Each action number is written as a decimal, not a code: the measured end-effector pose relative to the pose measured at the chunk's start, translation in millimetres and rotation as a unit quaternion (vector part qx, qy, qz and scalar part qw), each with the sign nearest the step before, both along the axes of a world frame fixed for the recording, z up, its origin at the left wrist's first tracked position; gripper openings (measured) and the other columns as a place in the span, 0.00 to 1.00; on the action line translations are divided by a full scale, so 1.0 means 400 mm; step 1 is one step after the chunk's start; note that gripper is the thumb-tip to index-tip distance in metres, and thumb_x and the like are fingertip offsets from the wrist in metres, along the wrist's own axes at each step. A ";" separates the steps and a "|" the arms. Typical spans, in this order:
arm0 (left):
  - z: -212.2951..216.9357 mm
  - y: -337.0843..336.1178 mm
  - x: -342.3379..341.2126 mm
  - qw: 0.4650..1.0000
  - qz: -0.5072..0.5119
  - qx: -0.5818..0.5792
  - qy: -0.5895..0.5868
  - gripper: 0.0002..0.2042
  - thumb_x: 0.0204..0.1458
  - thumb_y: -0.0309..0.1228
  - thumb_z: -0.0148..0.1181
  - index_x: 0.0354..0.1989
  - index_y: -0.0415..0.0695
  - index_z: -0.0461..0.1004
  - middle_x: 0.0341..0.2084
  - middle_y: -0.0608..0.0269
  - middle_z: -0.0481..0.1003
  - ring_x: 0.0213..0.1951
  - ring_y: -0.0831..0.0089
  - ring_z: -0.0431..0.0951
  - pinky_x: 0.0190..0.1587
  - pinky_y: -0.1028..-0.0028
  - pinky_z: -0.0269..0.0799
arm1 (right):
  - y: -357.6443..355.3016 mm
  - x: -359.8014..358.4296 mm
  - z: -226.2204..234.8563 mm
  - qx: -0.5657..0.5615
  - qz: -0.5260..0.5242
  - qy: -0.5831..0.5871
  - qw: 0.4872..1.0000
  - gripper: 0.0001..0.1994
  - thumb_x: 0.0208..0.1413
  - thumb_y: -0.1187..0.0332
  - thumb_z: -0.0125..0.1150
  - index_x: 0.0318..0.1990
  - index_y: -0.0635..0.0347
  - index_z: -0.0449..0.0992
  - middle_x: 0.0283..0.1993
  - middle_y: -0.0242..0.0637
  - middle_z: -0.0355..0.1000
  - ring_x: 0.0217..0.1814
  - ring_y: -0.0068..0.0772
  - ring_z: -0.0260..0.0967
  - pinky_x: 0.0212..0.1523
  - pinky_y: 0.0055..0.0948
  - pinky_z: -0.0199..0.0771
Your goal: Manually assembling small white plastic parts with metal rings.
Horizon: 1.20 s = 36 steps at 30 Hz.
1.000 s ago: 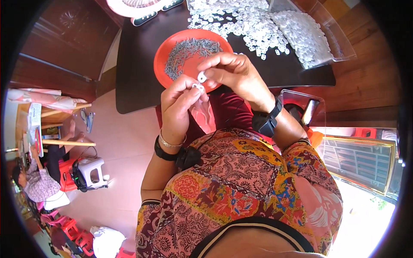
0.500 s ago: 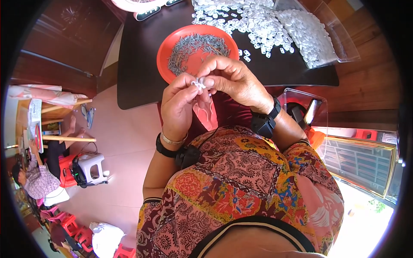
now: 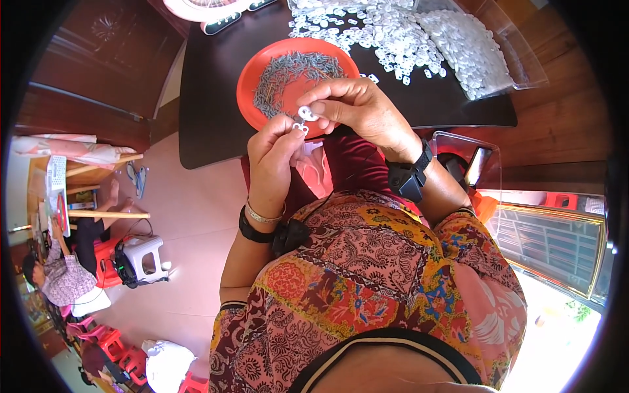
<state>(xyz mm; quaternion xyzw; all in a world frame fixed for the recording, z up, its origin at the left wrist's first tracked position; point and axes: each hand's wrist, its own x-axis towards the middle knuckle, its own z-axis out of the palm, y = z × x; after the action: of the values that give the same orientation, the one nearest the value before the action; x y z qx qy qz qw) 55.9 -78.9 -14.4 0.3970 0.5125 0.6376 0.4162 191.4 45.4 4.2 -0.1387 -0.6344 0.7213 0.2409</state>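
- We see the left hand (image 3: 274, 152) raised in front of the body, its thumb and fingertips pinched on a small white plastic piece (image 3: 301, 127).
- The right hand (image 3: 357, 111) meets it from the other side, its thumb and forefinger closed on a second small white ring-shaped piece (image 3: 306, 113) just above the first; the two pieces touch.
- Both pieces hang over the near rim of a round orange plate (image 3: 252, 78) that sits on the dark tabletop (image 3: 209, 105).
- On the plate lies a heap of thin grey metal pins (image 3: 291, 69).
- Farther back on the tabletop we see a wide scatter of white plastic pieces (image 3: 367, 33), and to its right a clear plastic bag (image 3: 472, 52) full of the same pieces.
- The left wrist carries a thin metal bangle (image 3: 262, 216) and a black band (image 3: 252, 232); the right wrist carries a black strapped device (image 3: 409, 177).
- A pink plastic bag (image 3: 314, 173) lies on the lap below the hands.
- At the far left, well apart, another person sits on the floor beside a white stool (image 3: 144, 255).
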 end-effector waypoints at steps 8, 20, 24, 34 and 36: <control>0.003 -0.003 -0.001 1.000 -0.008 -0.010 0.003 0.08 0.52 0.25 0.47 0.21 0.40 0.63 0.13 0.69 0.61 0.18 0.80 0.59 0.23 0.78 0.55 | -0.004 0.004 0.005 0.013 -0.013 -0.007 1.000 0.08 0.58 0.76 0.56 0.43 0.62 0.79 0.35 0.28 0.76 0.32 0.13 0.68 0.35 0.16 0.70; -0.008 -0.005 0.002 1.000 0.002 -0.013 0.002 0.08 0.52 0.25 0.47 0.21 0.40 0.64 0.13 0.69 0.61 0.18 0.81 0.58 0.23 0.79 0.54 | -0.003 0.001 -0.004 0.022 -0.006 0.003 1.000 0.07 0.58 0.75 0.57 0.42 0.64 0.78 0.34 0.29 0.75 0.32 0.13 0.68 0.35 0.16 0.70; 0.001 -0.007 0.009 1.000 0.015 -0.021 0.011 0.08 0.52 0.25 0.47 0.20 0.40 0.64 0.13 0.70 0.61 0.18 0.81 0.58 0.23 0.79 0.53 | -0.007 0.000 -0.002 0.029 -0.013 0.010 0.999 0.06 0.58 0.74 0.58 0.41 0.64 0.78 0.33 0.28 0.76 0.32 0.13 0.69 0.34 0.15 0.71; 0.007 -0.010 0.017 0.999 0.025 -0.034 0.007 0.08 0.51 0.24 0.48 0.20 0.40 0.64 0.14 0.70 0.62 0.18 0.82 0.59 0.23 0.80 0.53 | -0.010 0.001 -0.010 0.059 -0.016 -0.012 0.998 0.06 0.57 0.74 0.58 0.40 0.64 0.78 0.34 0.27 0.75 0.35 0.14 0.70 0.37 0.17 0.71; 0.007 -0.010 0.018 0.999 0.027 -0.036 0.014 0.08 0.51 0.24 0.48 0.21 0.40 0.64 0.14 0.70 0.62 0.18 0.83 0.59 0.23 0.80 0.53 | -0.010 -0.001 -0.015 0.103 -0.029 0.000 0.994 0.06 0.57 0.74 0.59 0.40 0.64 0.78 0.33 0.27 0.75 0.35 0.15 0.70 0.38 0.18 0.71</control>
<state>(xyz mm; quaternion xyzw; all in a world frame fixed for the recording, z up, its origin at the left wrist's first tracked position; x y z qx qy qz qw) 63.2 -82.8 -11.6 0.3767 0.5516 0.6237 0.4060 190.8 41.4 -1.8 -0.1316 -0.7010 0.6446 0.2752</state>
